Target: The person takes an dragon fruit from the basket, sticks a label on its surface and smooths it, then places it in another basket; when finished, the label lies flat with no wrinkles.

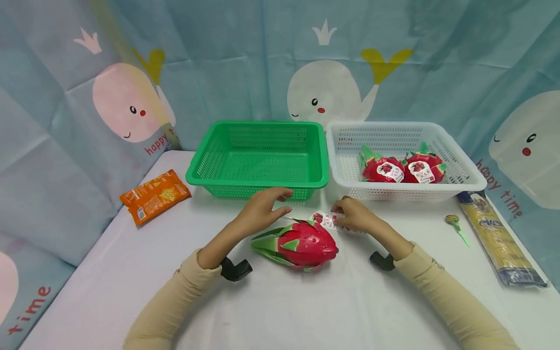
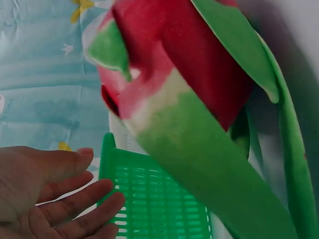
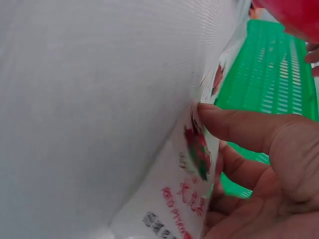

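A red dragon fruit (image 1: 308,245) with green leafy scales lies on its side on the white table. Just behind it, my left hand (image 1: 262,209) hovers with fingers spread and loosely bent, holding nothing; the left wrist view shows this hand (image 2: 65,199) apart from the fruit. To the right, my right hand (image 1: 356,215) pinches the edge of a strip of stickers (image 1: 323,219) between thumb and fingers. Close up in the right wrist view, the sticker strip (image 3: 192,164) bears dragon fruit pictures and red lettering, "RED PITAYA".
Behind the hands stands a green basket (image 1: 258,185), beside a white basket (image 1: 411,190) holding two labelled dragon fruits (image 1: 382,167). An orange snack packet (image 1: 157,197) lies left. A lollipop (image 1: 455,226) and a pack of noodles (image 1: 498,238) lie at the right.
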The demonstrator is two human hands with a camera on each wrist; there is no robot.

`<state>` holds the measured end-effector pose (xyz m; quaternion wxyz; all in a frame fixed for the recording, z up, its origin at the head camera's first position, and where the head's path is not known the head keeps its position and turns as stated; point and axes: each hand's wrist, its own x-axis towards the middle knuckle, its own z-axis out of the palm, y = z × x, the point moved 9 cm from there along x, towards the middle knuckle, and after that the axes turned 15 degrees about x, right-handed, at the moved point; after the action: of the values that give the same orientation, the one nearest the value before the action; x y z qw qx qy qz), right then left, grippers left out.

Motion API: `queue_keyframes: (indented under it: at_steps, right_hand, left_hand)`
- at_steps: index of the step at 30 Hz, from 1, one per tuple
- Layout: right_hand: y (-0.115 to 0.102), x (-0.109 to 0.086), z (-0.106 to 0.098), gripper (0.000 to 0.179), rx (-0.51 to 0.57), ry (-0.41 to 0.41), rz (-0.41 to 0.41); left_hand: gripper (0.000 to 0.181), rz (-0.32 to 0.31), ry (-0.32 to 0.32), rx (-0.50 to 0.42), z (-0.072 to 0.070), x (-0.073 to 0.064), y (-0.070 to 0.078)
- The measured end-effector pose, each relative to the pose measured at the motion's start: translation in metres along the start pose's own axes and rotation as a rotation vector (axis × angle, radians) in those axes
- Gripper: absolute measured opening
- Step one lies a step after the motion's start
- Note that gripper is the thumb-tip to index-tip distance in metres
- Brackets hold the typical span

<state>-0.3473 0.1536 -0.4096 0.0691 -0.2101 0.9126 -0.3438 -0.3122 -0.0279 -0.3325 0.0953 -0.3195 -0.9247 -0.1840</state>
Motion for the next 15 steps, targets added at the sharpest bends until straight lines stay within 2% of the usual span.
queue_keyframes:
  at_steps: [2,6,12,15]
  right_hand:
    - [0.001,-0.001,0.0,0.014,0.022,0.002,0.011]
    - [-0.005,-0.006,-0.003,0.011,0.074,0.007,-0.019]
    - [-0.038,-0.02,-0.024,0.02,0.105,0.059,-0.152]
    - [-0.055,-0.026,-0.038,0.022,0.114,0.081,-0.21]
  left_hand:
    - [0.036,0.013,-0.003,0.018,0.003,0.004,0.003]
    - [0.034,0.066,-0.005,0.047,0.01,0.013,0.013]
    - [0.03,0.145,0.006,0.028,0.013,0.03,0.028]
    - [0.029,0.142,0.0,0.008,0.015,0.036,0.031]
